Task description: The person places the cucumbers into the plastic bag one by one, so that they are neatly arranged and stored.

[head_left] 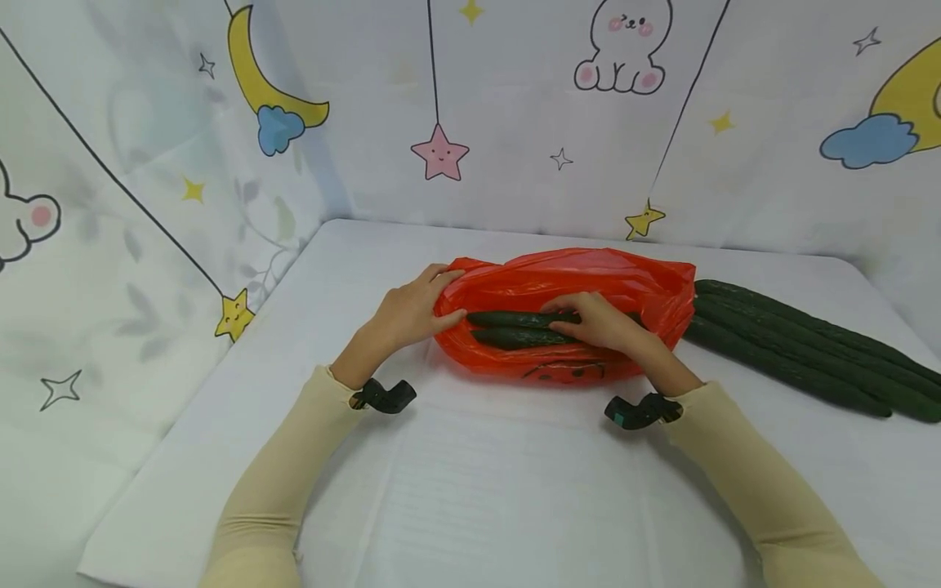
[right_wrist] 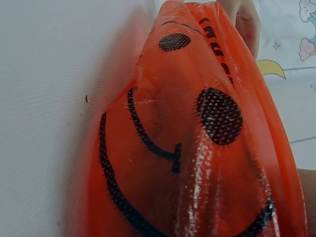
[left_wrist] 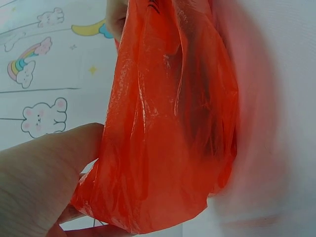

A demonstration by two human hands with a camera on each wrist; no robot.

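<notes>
A red plastic bag [head_left: 566, 273] lies open on the table, its mouth spread wide. Inside it two dark green cucumbers [head_left: 507, 337] lie side by side. My left hand [head_left: 408, 310] grips the bag's left rim, thumb on the near side and fingers on the far side. Reaching into the mouth, my right hand [head_left: 599, 322] holds the cucumbers near their middle, with fingers beyond and thumb on the near side. The left wrist view shows the thumb against the red film [left_wrist: 148, 148]. In the right wrist view, the bag's printed side [right_wrist: 168, 128] hides the right hand's fingers.
Several more long cucumbers [head_left: 794, 347] lie in a bunch at the right, their ends close to the bag. The white table [head_left: 515, 490] backs onto a curtain [head_left: 515, 98] printed with stars and moons. Black wrist cameras [head_left: 390, 397] sit below both hands.
</notes>
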